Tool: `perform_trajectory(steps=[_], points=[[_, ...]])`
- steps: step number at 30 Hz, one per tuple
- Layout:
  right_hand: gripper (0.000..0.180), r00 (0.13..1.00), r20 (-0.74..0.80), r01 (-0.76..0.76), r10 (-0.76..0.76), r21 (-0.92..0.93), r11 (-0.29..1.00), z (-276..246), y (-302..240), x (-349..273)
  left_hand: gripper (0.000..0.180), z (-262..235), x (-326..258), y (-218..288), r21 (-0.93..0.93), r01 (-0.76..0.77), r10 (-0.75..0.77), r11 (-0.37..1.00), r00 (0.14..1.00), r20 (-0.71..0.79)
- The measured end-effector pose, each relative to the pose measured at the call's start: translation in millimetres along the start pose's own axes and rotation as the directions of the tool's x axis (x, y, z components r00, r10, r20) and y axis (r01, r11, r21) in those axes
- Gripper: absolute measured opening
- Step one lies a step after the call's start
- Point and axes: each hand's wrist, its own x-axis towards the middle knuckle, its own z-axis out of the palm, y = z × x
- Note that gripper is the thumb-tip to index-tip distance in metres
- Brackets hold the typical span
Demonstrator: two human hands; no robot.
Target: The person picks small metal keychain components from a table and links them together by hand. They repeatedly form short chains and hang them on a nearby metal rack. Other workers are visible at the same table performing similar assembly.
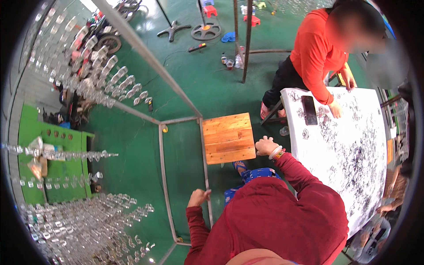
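A square wooden stool (229,137) stands mid-frame, between the grey metal frame (182,120) at left and the patterned desk (353,150) at right.

this was a workshop, a small assembly floor rather than a home. the green painted floor (207,84) carried a metal rod frame (181,119), and rows of clear glass crystal strands (88,66) hung beyond and beside the left grip (198,197). ahead of the right grip (266,145) sat a low wooden stool (229,138); to its right a long desk (380,132) was heaped with small dark parts, where another person in an orange top (316,51) sorted them.
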Motion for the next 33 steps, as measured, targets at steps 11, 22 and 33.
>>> perform_trajectory(steps=[11,22,33], points=[[0.062,0.989,0.009,0.133,-0.150,0.406,0.904,33,-32,-49,0.071,-19,154,128,-0.051,-0.089,0.098,0.995,0.972,0.215],[0.036,0.579,-0.112,-0.400,0.807,0.824,0.402,110,-46,-158,0.044,15,282,187,0.272,-0.728,0.560,0.629,0.667,0.491],[0.039,0.386,0.312,-0.552,0.868,0.832,-0.053,167,-78,-258,0.055,65,286,165,0.501,-0.197,-0.017,0.843,0.920,0.391]])
